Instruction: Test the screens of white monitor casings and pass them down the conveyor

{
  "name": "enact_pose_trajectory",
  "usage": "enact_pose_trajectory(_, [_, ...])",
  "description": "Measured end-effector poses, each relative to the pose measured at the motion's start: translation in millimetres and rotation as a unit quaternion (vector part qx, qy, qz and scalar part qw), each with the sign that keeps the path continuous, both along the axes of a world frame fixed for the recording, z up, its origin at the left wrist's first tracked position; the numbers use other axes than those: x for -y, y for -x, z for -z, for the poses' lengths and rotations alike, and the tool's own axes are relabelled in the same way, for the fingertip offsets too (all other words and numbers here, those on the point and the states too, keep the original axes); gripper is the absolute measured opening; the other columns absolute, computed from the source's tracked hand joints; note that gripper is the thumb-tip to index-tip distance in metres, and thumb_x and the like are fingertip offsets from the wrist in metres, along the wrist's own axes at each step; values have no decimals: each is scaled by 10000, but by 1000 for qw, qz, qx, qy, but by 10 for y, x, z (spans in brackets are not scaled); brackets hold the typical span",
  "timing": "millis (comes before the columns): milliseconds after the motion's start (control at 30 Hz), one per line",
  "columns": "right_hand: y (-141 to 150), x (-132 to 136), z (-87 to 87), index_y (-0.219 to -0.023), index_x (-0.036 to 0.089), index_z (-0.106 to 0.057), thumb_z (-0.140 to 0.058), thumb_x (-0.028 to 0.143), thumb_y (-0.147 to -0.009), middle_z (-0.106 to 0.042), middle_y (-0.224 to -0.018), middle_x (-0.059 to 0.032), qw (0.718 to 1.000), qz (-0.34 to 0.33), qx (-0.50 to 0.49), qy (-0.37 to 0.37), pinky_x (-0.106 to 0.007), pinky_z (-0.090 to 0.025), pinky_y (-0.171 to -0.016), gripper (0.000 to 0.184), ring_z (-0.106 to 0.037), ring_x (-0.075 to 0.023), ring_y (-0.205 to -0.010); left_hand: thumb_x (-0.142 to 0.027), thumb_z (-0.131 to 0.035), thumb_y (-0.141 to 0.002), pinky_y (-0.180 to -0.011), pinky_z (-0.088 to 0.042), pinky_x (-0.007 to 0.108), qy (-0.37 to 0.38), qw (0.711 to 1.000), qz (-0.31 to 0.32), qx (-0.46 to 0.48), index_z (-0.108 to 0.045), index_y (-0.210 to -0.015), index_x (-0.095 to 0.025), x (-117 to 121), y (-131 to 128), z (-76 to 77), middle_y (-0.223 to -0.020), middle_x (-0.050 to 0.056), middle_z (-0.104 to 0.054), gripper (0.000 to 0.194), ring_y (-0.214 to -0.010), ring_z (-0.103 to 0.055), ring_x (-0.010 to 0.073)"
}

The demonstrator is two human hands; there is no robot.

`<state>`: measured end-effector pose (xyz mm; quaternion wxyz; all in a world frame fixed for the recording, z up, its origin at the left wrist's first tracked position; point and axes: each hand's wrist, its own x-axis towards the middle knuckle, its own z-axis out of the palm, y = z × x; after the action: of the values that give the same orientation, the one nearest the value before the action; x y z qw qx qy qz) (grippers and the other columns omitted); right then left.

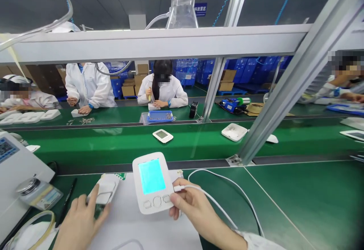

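The left hand (81,217) partly hides a white piece (106,187), and the jar label (49,200) is blurred.

At the left edge stands a pale machine (21,178), with a metal-lidded jar (47,199) near it, a black pen (67,201) beside the jar, and a roll of tape (51,224) closer to the camera. Across the green belt (193,140), a person in a white coat (176,91) is behind a blue tray (160,120) of small parts. Farther back, cardboard boxes (128,90) sit near blue containers (243,71); a clear duct (183,13) shows above a white beam (159,46)
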<state>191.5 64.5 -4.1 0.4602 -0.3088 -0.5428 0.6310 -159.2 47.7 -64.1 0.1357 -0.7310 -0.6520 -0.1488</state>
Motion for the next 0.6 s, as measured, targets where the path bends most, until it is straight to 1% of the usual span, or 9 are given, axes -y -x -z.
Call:
enact_pose_trajectory(67, [7, 26, -17, -809, 145, -578, -715, 573, -808, -576, -706, -23, 1000, -1, -10, 2, -230, -493, -508, 450, -618, -140, -564, -209, -384, -893, -742, -476, 508, 58, 998, 1, -38, -725, -1065, -207, 223, 43, 193, -1188, 208, -634, 383, -881, -604, 367])
enact_pose_trajectory(133, [15, 49, -12, -807, 138, -587, -713, 573, -811, -570, -728, -25, 1000, -3, -19, 5, -229, -496, -508, 453, -618, -135, -566, -358, -413, -906, -794, -468, 572, 54, 997, -45, -19, -651, -1190, -101, 337, -78, 238, -1177, 276, -604, 451, -998, -582, 438])
enact_pose_trajectory(233, [28, 79, 21, -825, 135, -590, -717, 568, -811, -571, -735, -24, 1000, -7, -28, 12, -225, -497, -508, 452, -617, -131, -570, -559, -432, -886, -995, -349, 642, -13, 984, -64, 166, -463, -1354, -11, 390, -584, -4, -1357, 326, -474, 721, -1263, -426, 488])
enact_pose_trajectory(267, [31, 87, 35, -827, 137, -585, -720, 563, -812, -573, -725, -21, 999, -9, -29, 13, -223, -495, -509, 447, -616, -129, -568, -537, -418, -915, -1044, -342, 590, -6, 958, -34, 285, -375, -1434, -98, 398, -805, -134, -1398, 253, -482, 681, -1302, -426, 418])
enact_pose_trajectory(333, [37, 100, 62, -830, 143, -570, -715, 551, -823, -587, -687, -16, 999, -14, -27, 12, -224, -494, -520, 433, -614, -130, -565, -537, -381, -945, -998, -427, 496, 44, 853, 43, 518, -277, -1477, -243, 413, -1240, -390, -1362, 157, -549, 617, -1219, -532, 329])
enact_pose_trajectory(367, [39, 103, 73, -828, 146, -565, -711, 547, -830, -594, -670, -16, 999, -18, -25, 9, -227, -495, -526, 427, -614, -132, -564, -558, -444, -917, -956, -463, 457, 73, 796, 88, 595, -257, -1474, -251, 420, -1426, -494, -1336, 151, -563, 663, -1167, -565, 317])
enact_pose_trajectory(433, [44, 103, 87, -829, 148, -558, -698, 545, -842, -606, -659, -20, 999, -25, -21, 2, -234, -500, -540, 421, -616, -135, -569, -510, -566, -881, -876, -495, 366, 112, 734, 119, 659, -313, -1420, -257, 428, -1688, -629, -1233, 109, -611, 647, -1000, -614, 249])
enact_pose_trajectory(533, [57, 85, 95, -879, 151, -542, -689, 556, -843, -625, -716, -37, 999, -28, -19, 1, -235, -507, -537, 433, -628, -142, -605, -457, -584, -899, -631, -477, 266, 130, 722, 112, 671, -347, -1365, -251, 420, -1812, -663, -959, 30, -627, 562, -694, -542, 152])
enact_pose_trajectory(600, [72, 71, 103, -919, 161, -512, -704, 561, -827, -637, -751, -44, 999, -27, -22, 12, -228, -508, -524, 453, -643, -152, -642, -453, -572, -912, -564, -434, 247, 127, 721, 106, 673, -288, -1408, -260, 408, -1788, -630, -925, 16, -602, 603, -647, -489, 135])
